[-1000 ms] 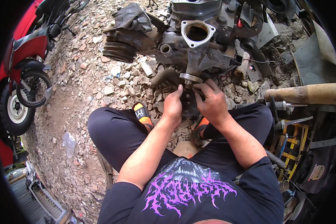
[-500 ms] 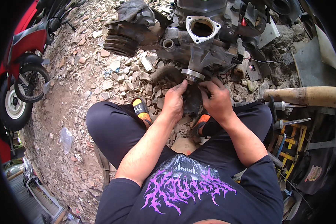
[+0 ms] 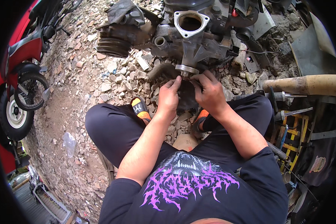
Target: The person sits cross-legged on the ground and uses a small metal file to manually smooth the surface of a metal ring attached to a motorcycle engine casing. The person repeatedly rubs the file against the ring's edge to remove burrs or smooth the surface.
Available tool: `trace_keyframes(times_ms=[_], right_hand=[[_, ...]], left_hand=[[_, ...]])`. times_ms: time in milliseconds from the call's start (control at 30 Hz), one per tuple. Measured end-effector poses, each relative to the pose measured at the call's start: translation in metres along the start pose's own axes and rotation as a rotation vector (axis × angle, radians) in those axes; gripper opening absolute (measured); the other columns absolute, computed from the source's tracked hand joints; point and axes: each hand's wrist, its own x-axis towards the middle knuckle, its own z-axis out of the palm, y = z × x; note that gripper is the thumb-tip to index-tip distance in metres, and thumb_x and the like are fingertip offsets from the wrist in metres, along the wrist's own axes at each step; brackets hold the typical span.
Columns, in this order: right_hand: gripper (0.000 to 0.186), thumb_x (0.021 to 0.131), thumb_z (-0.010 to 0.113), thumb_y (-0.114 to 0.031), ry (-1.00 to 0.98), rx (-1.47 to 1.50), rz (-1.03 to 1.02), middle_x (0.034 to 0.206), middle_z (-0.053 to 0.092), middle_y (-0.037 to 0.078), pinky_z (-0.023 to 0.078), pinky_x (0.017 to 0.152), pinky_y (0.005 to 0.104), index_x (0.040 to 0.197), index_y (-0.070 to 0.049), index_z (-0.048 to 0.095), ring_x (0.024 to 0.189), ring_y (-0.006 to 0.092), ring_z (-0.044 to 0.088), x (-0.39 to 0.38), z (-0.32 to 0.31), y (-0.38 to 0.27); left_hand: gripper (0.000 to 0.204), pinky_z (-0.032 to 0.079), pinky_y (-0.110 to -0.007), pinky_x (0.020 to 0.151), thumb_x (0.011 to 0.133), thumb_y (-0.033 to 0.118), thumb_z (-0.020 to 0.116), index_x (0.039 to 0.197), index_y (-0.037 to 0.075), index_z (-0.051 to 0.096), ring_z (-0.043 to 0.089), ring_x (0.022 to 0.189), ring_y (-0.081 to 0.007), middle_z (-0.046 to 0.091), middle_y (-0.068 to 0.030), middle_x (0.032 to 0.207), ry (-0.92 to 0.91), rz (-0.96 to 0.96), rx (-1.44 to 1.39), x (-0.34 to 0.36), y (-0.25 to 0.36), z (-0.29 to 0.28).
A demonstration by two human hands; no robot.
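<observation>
A greasy dark engine lies ahead of me, with an open three-bolt housing port on its upper face. From its near side sticks out a shaft with a round silver flange. My left hand is closed, its thumb tip against the left underside of the flange's hub. On the hub's other side my right hand is closed too, thumb and forefinger pinched together close to the flange. Whatever lies between the fingers of either hand is too small or hidden to make out.
A grooved pulley sits at the engine's left. Broken tile rubble covers the ground. A red motorcycle stands far left. At right lie a bamboo pole, metal rods and a yellow metal frame. My bent knees flank the work.
The view has shifted slightly, so the engine sits a little further left and higher. Both hands stay at the flange's hub; the right hand's fingers have moved slightly.
</observation>
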Motion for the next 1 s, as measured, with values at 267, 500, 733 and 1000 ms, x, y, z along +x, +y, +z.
trace_keyframes(times_ms=[267,500,733,1000], right_hand=[[0.013,0.087,0.071,0.000,0.018,0.055,0.029,0.092,0.066,0.015,0.057,0.068,0.0467,0.099,-0.005,0.069,0.079,0.0398,0.068,-0.008,0.004,0.009],[0.015,0.084,0.072,0.008,0.095,0.142,0.042,0.087,0.067,0.014,0.055,0.066,0.0411,0.097,-0.001,0.071,0.078,0.0347,0.069,-0.009,0.002,0.006],[0.015,0.087,0.075,0.000,0.098,0.131,0.025,0.090,0.065,0.014,0.055,0.065,0.0438,0.101,-0.003,0.071,0.076,0.0367,0.068,-0.017,0.007,0.018],[0.019,0.086,0.077,0.000,0.060,0.158,0.113,0.086,0.066,0.013,0.055,0.063,0.0422,0.105,-0.003,0.075,0.073,0.0321,0.068,-0.012,0.000,0.003]], left_hand=[[0.030,0.052,-0.026,0.077,0.101,0.024,0.073,0.106,-0.006,0.074,0.064,0.083,-0.0087,0.075,-0.0065,0.091,0.057,0.332,0.409,-0.005,0.000,-0.003],[0.023,0.053,-0.025,0.081,0.101,0.017,0.074,0.107,-0.005,0.074,0.067,0.087,-0.0093,0.076,-0.0054,0.096,0.076,0.337,0.619,-0.008,0.008,0.000],[0.021,0.052,-0.025,0.080,0.100,0.017,0.074,0.105,-0.004,0.073,0.065,0.086,-0.0085,0.075,-0.0048,0.095,0.036,0.330,0.547,-0.007,0.009,-0.002],[0.026,0.050,-0.027,0.073,0.104,0.022,0.068,0.102,-0.003,0.073,0.060,0.079,-0.0075,0.073,-0.0027,0.087,0.010,0.346,0.459,0.004,-0.006,-0.012]])
